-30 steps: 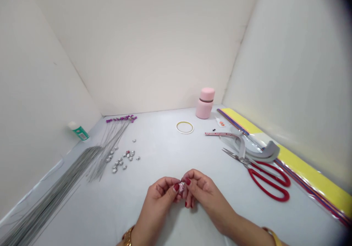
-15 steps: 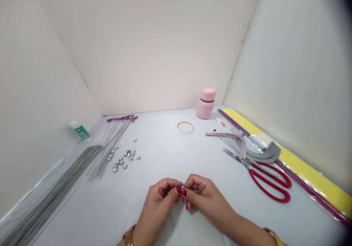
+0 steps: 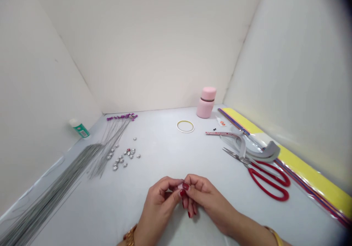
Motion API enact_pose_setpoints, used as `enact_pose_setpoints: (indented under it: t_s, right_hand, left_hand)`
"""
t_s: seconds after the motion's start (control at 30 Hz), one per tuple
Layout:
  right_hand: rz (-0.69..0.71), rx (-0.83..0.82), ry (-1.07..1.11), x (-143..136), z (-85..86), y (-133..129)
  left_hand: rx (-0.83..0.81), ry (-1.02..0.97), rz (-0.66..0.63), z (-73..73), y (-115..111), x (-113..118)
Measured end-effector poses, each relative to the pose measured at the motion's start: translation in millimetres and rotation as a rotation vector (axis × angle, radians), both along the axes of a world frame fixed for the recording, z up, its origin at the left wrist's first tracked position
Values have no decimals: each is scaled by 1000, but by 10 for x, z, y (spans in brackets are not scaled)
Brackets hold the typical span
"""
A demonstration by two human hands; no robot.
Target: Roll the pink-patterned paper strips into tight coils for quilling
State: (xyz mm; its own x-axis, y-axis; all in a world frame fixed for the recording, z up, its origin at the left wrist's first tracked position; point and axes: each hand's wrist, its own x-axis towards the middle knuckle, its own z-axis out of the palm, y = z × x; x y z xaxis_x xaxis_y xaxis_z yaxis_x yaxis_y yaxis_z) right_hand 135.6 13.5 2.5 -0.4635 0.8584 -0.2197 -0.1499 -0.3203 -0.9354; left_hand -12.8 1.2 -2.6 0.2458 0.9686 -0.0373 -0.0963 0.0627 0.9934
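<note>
My left hand [image 3: 165, 196] and my right hand [image 3: 200, 194] meet at the fingertips above the near part of the white table [image 3: 156, 158]. Thumbs and forefingers of both are pinched together around a tiny pale piece [image 3: 180, 186], mostly covered by the fingers, so its kind does not show. The right hand's other fingers curl loosely below the pinch. Small silver star-shaped pieces [image 3: 121, 160] lie scattered to the left of my hands, one with a red spot on it.
Left: a bundle of thin grey wires [image 3: 60, 187], wires with purple tips [image 3: 122, 117], a green-and-white glue stick [image 3: 81, 129]. Back: a tape ring [image 3: 185, 122], a pink flask [image 3: 206, 103]. Right: red-handled scissors [image 3: 269, 180], paper strips [image 3: 242, 145], yellow sheets in plastic [image 3: 305, 169].
Both hands stay together. The right thumb has shifted up over the small piece, and the right hand's lower fingers have stretched down a little.
</note>
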Motion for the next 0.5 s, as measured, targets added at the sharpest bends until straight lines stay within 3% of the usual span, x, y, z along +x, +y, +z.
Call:
enact_pose_setpoints:
  t_s: [0.17,0.33,0.5]
  right_hand:
    - [38,-2,-18,2,-23,-2]
    - [13,-21,26,-32,-7,-37]
    - [-9,-55,72,-54,20,-49]
  left_hand:
    - [47,10,-33,71,12,3]
    - [-37,-164,-106,129,13,44]
    - [-121,-250,-68,86,-6,51]
